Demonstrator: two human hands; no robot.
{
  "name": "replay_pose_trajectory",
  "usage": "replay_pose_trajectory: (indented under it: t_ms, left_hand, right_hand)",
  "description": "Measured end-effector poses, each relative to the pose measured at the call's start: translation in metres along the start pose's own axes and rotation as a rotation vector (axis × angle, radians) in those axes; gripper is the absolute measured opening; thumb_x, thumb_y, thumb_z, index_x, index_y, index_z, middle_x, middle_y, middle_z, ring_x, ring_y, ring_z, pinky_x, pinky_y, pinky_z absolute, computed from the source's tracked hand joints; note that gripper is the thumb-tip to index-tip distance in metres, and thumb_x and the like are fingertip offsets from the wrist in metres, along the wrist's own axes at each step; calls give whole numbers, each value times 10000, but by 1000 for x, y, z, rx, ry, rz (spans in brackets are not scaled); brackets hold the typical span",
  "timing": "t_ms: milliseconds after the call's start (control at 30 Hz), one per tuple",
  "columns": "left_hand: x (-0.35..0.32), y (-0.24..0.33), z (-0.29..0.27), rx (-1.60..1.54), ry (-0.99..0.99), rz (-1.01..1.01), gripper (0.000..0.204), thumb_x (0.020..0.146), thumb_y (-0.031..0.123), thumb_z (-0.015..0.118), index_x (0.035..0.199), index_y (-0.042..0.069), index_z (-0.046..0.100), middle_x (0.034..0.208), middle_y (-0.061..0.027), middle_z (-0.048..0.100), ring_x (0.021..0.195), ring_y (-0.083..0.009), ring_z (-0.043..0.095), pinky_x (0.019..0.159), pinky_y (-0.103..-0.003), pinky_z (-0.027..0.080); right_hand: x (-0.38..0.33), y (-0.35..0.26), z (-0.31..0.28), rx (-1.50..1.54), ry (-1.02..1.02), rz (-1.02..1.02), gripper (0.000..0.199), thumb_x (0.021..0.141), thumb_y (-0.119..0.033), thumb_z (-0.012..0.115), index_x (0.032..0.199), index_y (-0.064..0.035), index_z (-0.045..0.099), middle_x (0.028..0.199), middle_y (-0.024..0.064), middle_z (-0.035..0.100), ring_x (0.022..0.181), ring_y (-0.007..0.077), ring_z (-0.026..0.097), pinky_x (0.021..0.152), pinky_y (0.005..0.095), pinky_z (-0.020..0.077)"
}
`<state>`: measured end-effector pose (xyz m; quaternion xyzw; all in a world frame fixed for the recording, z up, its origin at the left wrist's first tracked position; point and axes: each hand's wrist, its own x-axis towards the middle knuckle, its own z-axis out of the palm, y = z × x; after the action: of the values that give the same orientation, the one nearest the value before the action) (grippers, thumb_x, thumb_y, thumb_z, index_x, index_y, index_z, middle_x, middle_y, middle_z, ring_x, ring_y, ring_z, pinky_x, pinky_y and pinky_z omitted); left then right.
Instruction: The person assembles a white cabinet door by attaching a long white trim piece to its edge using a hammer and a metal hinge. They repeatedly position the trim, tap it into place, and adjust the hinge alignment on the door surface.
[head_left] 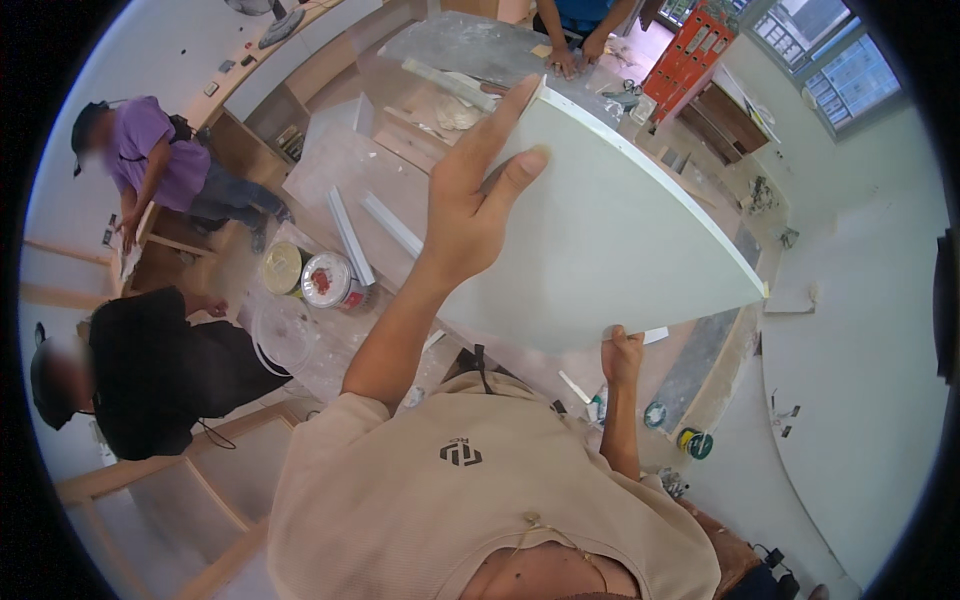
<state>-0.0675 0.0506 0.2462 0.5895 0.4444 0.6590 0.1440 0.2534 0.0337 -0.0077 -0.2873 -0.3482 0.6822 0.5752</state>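
Observation:
A large white flat board is held up in front of my body, tilted, its far long edge running down to the right. My left hand grips its far left corner, thumb pressed on the near face and fingers going behind the edge. Lower down, my right hand is closed round the board's near edge, the fingers partly hidden. Two long white strips, one of them a channel-like strip, lie on the floor covering left of my left forearm.
Two buckets stand on the left. One co-worker in purple and another in black are to the left; a person in blue leans over a covered table. A red ladder and green tin are to the right.

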Motion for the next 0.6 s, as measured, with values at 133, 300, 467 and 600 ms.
replay_pose_trajectory:
  t_ms: [133,300,467,600]
  left_hand:
    - [1,1,14,100,5,39,545,970,154,690,1490,99,537,1106,-152,714,993,-258,689,882,-323,523]
    - [-4,23,18,474,-240,126,563,906,77,738,1449,100,590,874,-98,610,766,-175,566,695,-280,485]
    - [-10,19,37,559,-338,217,571,877,124,761,1429,185,626,725,-72,436,623,-208,464,580,-342,433]
    - [-31,11,22,702,-410,231,624,864,190,768,1455,283,590,719,-62,455,603,-213,496,515,-369,425]
  right_hand:
    - [1,67,-34,101,-32,100,432,923,-80,741,1326,-52,587,1284,37,644,1157,179,594,1076,365,428]
    - [-6,99,-25,-122,-90,298,334,948,-113,729,1256,-40,621,1151,49,683,1006,142,625,927,351,515]
    - [0,84,-7,-726,-289,508,494,951,-226,734,1345,25,573,1105,146,716,1035,215,664,927,339,523]
    - [-15,14,-45,-1201,-441,602,590,935,-311,721,1372,46,549,1127,249,721,1012,272,717,869,360,559]
